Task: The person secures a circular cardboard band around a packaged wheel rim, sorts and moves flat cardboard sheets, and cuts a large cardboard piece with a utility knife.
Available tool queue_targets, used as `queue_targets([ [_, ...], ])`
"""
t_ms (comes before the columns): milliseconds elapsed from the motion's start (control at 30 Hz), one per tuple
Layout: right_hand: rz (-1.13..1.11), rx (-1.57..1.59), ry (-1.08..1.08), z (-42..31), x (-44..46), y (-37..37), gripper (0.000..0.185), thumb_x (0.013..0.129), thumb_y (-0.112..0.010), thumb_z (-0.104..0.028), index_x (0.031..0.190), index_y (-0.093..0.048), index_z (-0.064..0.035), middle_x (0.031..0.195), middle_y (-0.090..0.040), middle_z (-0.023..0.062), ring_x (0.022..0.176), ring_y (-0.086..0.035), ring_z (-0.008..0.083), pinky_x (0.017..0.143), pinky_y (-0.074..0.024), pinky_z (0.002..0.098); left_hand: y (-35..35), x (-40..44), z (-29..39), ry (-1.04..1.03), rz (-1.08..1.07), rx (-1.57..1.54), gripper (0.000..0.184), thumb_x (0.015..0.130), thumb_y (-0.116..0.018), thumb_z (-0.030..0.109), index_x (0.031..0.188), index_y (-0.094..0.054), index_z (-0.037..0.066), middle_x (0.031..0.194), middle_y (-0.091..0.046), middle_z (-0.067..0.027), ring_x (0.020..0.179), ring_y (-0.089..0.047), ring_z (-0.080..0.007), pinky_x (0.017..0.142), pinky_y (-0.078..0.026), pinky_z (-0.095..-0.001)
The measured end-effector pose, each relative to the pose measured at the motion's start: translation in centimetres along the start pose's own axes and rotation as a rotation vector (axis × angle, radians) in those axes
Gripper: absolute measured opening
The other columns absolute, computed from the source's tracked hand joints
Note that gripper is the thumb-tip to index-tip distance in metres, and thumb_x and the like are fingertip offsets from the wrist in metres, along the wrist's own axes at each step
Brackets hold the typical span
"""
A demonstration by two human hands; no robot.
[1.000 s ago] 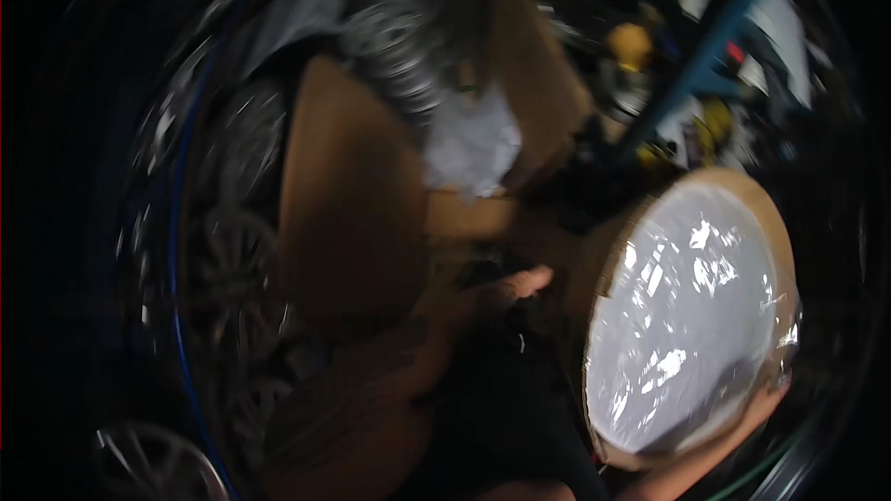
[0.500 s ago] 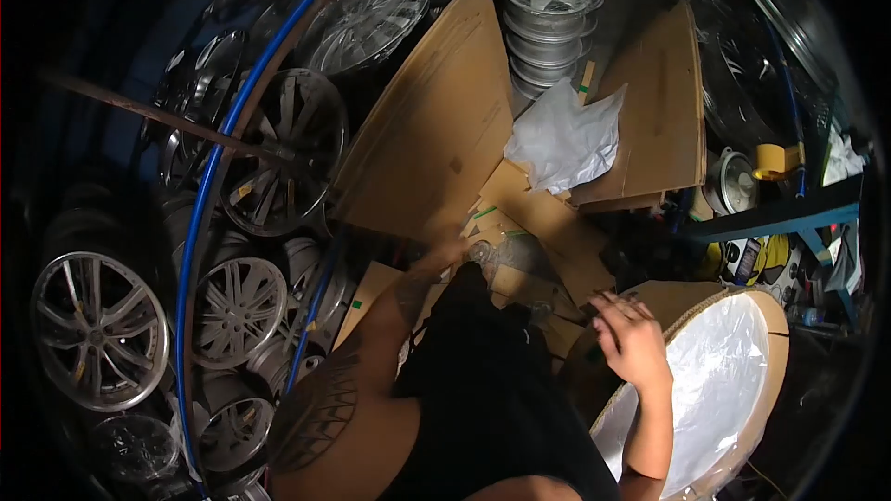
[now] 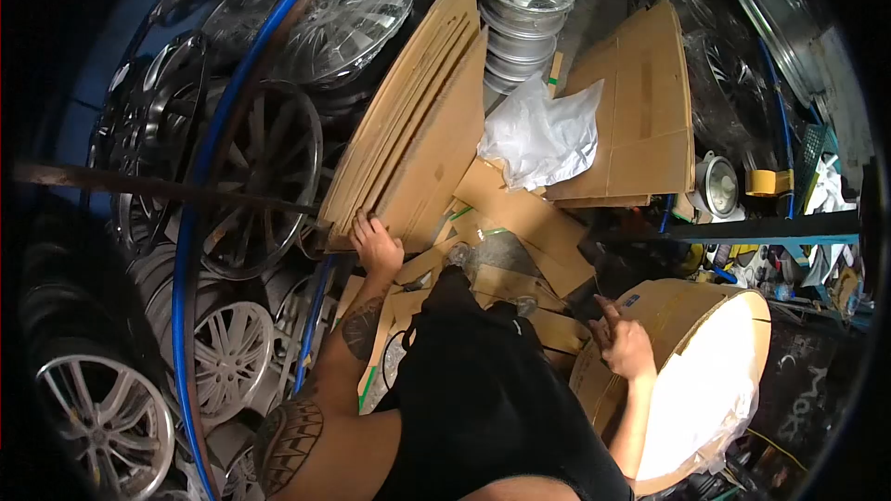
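Observation:
Several large cardboard sheets [image 3: 422,153] lean upright in a stack ahead of me on the left. My left hand [image 3: 378,249] is at their lower left corner, its fingers curled over the edge of the front sheet, which stands slightly apart from those behind. My right hand [image 3: 626,348] hangs in the air with nothing in it, the index finger stretched and the others partly bent. Close beside it is a round cardboard-wrapped bundle [image 3: 603,380] with a bright white, plastic-covered face.
Alloy wheels [image 3: 104,417] crowd the left behind a blue post [image 3: 192,315]. Silver rims [image 3: 527,14] are stacked at the back. White plastic [image 3: 548,134] lies before another leaning cardboard piece [image 3: 640,121]. Cardboard scraps [image 3: 520,204] cover the floor. Yellow tape [image 3: 763,183] sits right.
My left hand has moved left and onto the cardboard corner, and the front sheet has come apart from the stack. My right hand has lowered a little, its fingers bending.

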State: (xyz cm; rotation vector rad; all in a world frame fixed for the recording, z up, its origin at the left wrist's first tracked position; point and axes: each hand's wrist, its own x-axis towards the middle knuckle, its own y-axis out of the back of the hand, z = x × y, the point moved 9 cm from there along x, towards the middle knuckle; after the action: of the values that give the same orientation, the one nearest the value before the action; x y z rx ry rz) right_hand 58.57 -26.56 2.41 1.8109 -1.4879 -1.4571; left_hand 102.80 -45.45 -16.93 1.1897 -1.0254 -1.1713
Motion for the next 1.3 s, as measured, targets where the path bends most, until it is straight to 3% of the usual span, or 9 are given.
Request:
queue_targets([
  [133,-0.051,0.005,-0.073,-3.2,2.6,-4.7,0.050,0.098,-0.064,-0.030,0.141,-0.057,-0.0055,0.132,-0.063,0.0244,0.117,-0.063,0.0427,0.100,-0.0514,0.0467,-0.2,-0.5,1.0,-0.093,-0.047,-0.118,0.036,0.085,-0.068,0.010,0.118,-0.055,0.005,0.127,-0.049,-0.0233,0.115,-0.050,-0.0427,0.099,-0.044,-0.0550],
  [400,-0.367,0.601,0.155,-13.9,12.9,-14.4,0.053,0.098,-0.064,-0.027,0.146,-0.052,-0.0067,0.126,-0.068,0.0239,0.121,-0.062,0.0429,0.103,-0.0486,0.0458,-1.7,-4.5,3.2,-0.450,-0.218,-0.369,0.047,0.097,-0.064,0.034,0.137,-0.064,0.011,0.151,-0.044,-0.0282,0.125,-0.052,-0.0494,0.105,-0.042,-0.0543],
  [567,-0.042,0.251,0.130,-15.0,20.2,-17.2,0.069,0.095,-0.062,-0.021,0.158,-0.035,-0.0172,0.161,-0.036,0.0225,0.127,-0.058,0.0445,0.109,-0.0465,0.0478,-3.5,-4.4,3.5,-0.369,-0.377,-0.493,0.042,0.098,-0.061,0.042,0.130,-0.072,0.017,0.166,-0.025,-0.0203,0.145,-0.031,-0.0472,0.112,-0.028,-0.0655],
  [667,0.027,-0.190,0.399,-15.5,22.1,-20.6,0.073,0.091,-0.065,-0.026,0.158,-0.035,-0.0230,0.170,-0.017,0.0169,0.133,-0.053,0.0417,0.108,-0.0475,0.0502,-3.8,-3.7,3.2,-0.353,-0.472,-0.462,0.038,0.099,-0.059,0.044,0.125,-0.075,0.022,0.169,-0.019,-0.0167,0.151,-0.016,-0.0460,0.113,-0.017,-0.0703],
  [767,-0.048,-0.130,0.343,-15.9,20.7,-19.1,0.071,0.087,-0.065,-0.024,0.154,-0.041,-0.0231,0.167,-0.027,0.0168,0.139,-0.049,0.0398,0.108,-0.0463,0.0545,-4.3,-2.9,2.2,-0.424,-0.495,-0.438,0.036,0.100,-0.059,0.044,0.124,-0.076,0.025,0.171,-0.017,-0.0143,0.154,-0.008,-0.0450,0.114,-0.011,-0.0716],
  [900,0.066,-0.226,0.329,-14.3,21.2,-20.3,0.054,0.089,-0.064,-0.032,0.140,-0.052,-0.0199,0.161,-0.035,0.0188,0.134,-0.052,0.0404,0.104,-0.0469,0.0573,-2.5,-0.7,0.6,-0.352,-0.358,-0.896,0.047,0.102,-0.060,0.035,0.144,-0.061,0.016,0.167,-0.028,-0.0177,0.152,-0.023,-0.0412,0.117,-0.010,-0.0680],
  [933,0.097,-0.207,0.314,-13.5,21.0,-20.1,0.049,0.089,-0.064,-0.033,0.135,-0.053,-0.0190,0.159,-0.037,0.0191,0.133,-0.052,0.0407,0.102,-0.0473,0.0586,-2.2,-0.2,0.1,-0.270,-0.278,-0.889,0.065,0.102,-0.058,0.029,0.160,-0.035,0.011,0.163,-0.034,-0.0204,0.148,-0.032,-0.0406,0.117,-0.016,-0.0652],
  [1067,0.156,-0.208,0.250,-8.8,19.8,-21.2,0.046,0.090,-0.063,-0.035,0.133,-0.055,-0.0216,0.152,-0.043,0.0221,0.126,-0.056,0.0410,0.097,-0.0496,0.0596,-1.7,0.7,-0.8,-0.137,-0.307,-0.474,0.087,0.096,-0.064,0.021,0.165,-0.013,0.011,0.161,-0.039,-0.0200,0.143,-0.037,-0.0413,0.113,-0.025,-0.0619],
  [1300,-0.101,0.052,0.006,-7.3,19.1,-23.1,0.052,0.099,-0.053,-0.040,0.147,-0.040,-0.0277,0.132,-0.062,0.0213,0.104,-0.068,0.0441,0.086,-0.0560,0.0550,3.2,2.3,-0.1,0.024,0.004,-0.112,0.082,0.082,-0.073,0.020,0.155,-0.038,0.009,0.140,-0.049,-0.0233,0.127,-0.044,-0.0412,0.103,-0.036,-0.0534],
])
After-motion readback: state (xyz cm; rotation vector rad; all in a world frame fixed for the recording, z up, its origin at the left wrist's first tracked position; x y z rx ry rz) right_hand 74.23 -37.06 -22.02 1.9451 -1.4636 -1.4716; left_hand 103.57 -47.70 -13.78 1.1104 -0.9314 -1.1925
